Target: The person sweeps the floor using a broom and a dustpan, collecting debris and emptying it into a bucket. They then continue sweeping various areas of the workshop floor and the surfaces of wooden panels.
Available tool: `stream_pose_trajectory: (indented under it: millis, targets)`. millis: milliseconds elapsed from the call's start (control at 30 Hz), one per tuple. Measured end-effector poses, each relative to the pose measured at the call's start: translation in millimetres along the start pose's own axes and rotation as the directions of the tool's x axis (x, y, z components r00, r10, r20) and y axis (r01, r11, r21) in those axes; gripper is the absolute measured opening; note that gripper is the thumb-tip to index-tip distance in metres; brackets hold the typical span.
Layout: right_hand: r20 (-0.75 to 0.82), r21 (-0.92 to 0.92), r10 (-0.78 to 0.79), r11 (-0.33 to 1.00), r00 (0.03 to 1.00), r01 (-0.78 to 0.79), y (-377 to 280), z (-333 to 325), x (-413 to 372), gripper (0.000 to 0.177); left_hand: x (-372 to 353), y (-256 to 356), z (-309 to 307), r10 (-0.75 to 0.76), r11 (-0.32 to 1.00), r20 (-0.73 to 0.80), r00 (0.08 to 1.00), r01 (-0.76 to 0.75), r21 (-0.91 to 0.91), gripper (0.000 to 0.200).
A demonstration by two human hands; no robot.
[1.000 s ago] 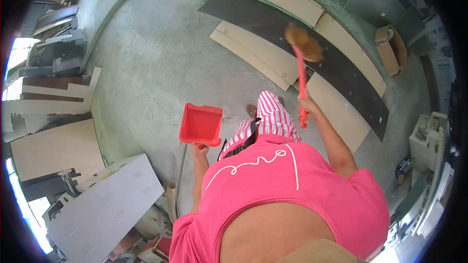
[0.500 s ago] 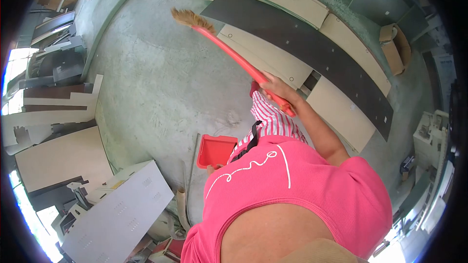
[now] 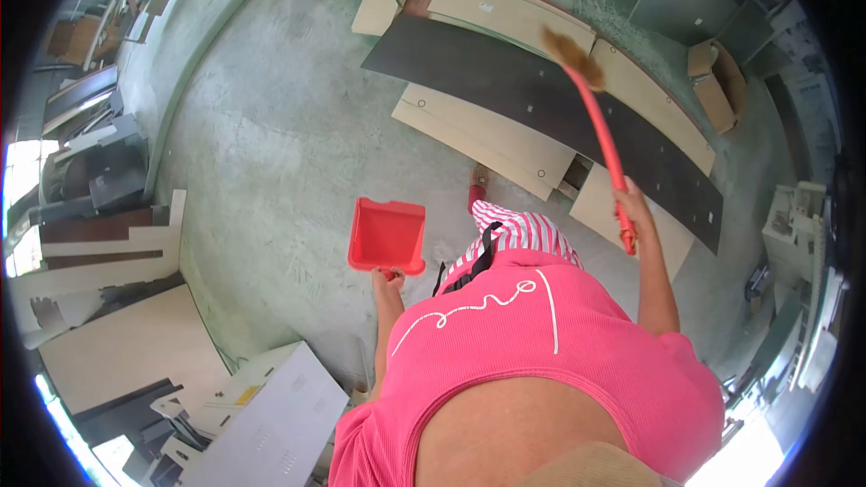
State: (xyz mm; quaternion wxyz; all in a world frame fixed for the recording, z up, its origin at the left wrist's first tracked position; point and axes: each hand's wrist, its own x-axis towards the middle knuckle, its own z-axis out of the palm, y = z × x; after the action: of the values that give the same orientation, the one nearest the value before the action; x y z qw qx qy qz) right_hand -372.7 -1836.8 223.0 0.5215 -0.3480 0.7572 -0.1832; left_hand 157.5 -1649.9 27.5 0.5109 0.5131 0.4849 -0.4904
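Head view: your left hand (image 3: 389, 279) is closed around the handle of the red dustpan (image 3: 388, 236), which is out ahead of you on your left, over the concrete floor (image 3: 271, 126). Your right hand (image 3: 635, 210) is wrapped round the red handle of the broom (image 3: 597, 117); its bristles, slightly blurred, overlap the dark panel (image 3: 505, 75) and pale boards (image 3: 514, 9) in view. Contact there: cannot tell.

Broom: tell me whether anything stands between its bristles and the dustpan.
From broom to dustpan, the view crosses a dark panel, a pale board, then floor. Nothing visible stands upright between; board height is unclear.
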Motion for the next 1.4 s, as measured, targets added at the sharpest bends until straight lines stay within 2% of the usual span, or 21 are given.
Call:
stream_pose_trajectory:
  millis: [33,133,200,300,367,467,567,633,700,800,833,867,900,967,1033,1100,1133,1200,1267,1333,1400]
  targets:
    - [-0.053,-0.014,0.03,0.999,0.998,-0.031,3,-13,8,0.023,-5,3,21,0.003,1.0,0.0,1.0,-0.003,0.014,0.019]
    - [-0.188,-0.196,0.141,0.964,0.972,-0.178,1,-51,29,0.018,-11,18,69,0.095,0.993,0.242,0.966,-0.109,0.047,0.018]
    - [-0.229,-0.251,0.194,0.935,0.954,-0.25,5,-77,49,0.017,-16,27,95,0.096,0.993,0.211,0.973,-0.108,0.049,0.018]
    - [-0.174,-0.127,0.31,0.934,0.935,-0.333,-9,-101,76,0.015,-15,40,114,0.084,0.995,0.175,0.981,-0.091,0.032,0.019]
    - [0.009,-0.151,0.498,0.858,0.867,-0.491,-40,-108,94,0.019,-14,45,123,0.074,0.997,0.18,0.981,-0.079,0.018,0.02]
    - [0.119,-0.136,0.518,0.854,0.847,-0.503,-70,-95,133,0.018,-14,49,115,0.153,0.988,0.18,0.972,-0.152,-0.02,0.021]
    - [0.241,-0.173,0.541,0.841,0.806,-0.513,-125,-67,165,0.019,-10,50,92,0.086,0.994,0.099,0.991,-0.078,-0.081,0.017]
    - [0.395,-0.208,0.62,0.779,0.678,-0.592,-168,-50,196,0.02,-24,46,81,0.064,0.985,-0.14,0.988,-0.086,-0.152,0.013]
    - [0.432,0.021,0.532,0.802,0.729,-0.597,-190,-20,232,0.02,-21,44,55,0.063,0.974,-0.164,0.984,-0.097,-0.207,0.016]
    - [0.475,-0.006,0.429,0.875,0.768,-0.485,-236,44,233,0.018,15,46,-1,0.033,0.941,-0.213,0.977,-0.102,-0.323,0.019]
    - [0.436,-0.12,0.475,0.872,0.764,-0.474,-242,65,242,0.016,13,47,-7,-0.001,0.923,-0.252,0.968,-0.097,-0.373,0.016]
    - [0.388,-0.23,0.518,0.855,0.762,-0.465,-244,81,248,0.015,11,48,-14,-0.13,0.858,-0.323,0.938,-0.057,-0.511,0.009]
    - [0.394,-0.231,0.519,0.855,0.758,-0.465,-243,92,251,0.015,1,57,-16,-0.126,0.857,-0.326,0.937,-0.063,-0.512,0.009]
    - [0.52,-0.368,0.564,0.825,0.641,-0.428,-253,101,260,0.014,-11,75,-4,-0.061,0.877,-0.227,0.972,-0.057,-0.478,0.008]
    - [0.478,-0.394,0.553,0.83,0.683,-0.396,-268,102,237,0.016,-19,83,11,-0.011,0.893,-0.114,0.993,-0.041,-0.448,0.008]
    - [0.469,-0.329,0.444,0.89,0.764,-0.316,-304,101,189,0.02,-25,82,25,0.028,0.903,-0.002,1.0,-0.026,-0.428,0.008]
    - [0.468,-0.337,0.447,0.888,0.763,-0.313,-296,95,201,0.02,-29,83,25,0.05,0.908,0.042,0.998,-0.028,-0.418,0.008]
    - [0.522,-0.158,0.352,0.935,0.777,-0.317,-279,87,222,0.025,-40,91,24,0.102,0.918,0.121,0.987,-0.047,-0.393,0.008]
    - [0.51,-0.1,0.342,0.935,0.789,-0.341,-278,93,219,0.025,-50,101,19,0.16,0.926,0.197,0.967,-0.077,-0.369,0.009]
    - [0.493,-0.03,0.33,0.931,0.805,-0.364,-278,107,221,0.025,-54,117,34,0.186,0.92,0.161,0.969,-0.115,-0.373,0.009]
    - [0.497,-0.095,0.252,0.967,0.83,-0.236,-272,126,234,0.021,-52,135,65,0.22,0.915,0.1,0.97,-0.169,-0.367,0.01]
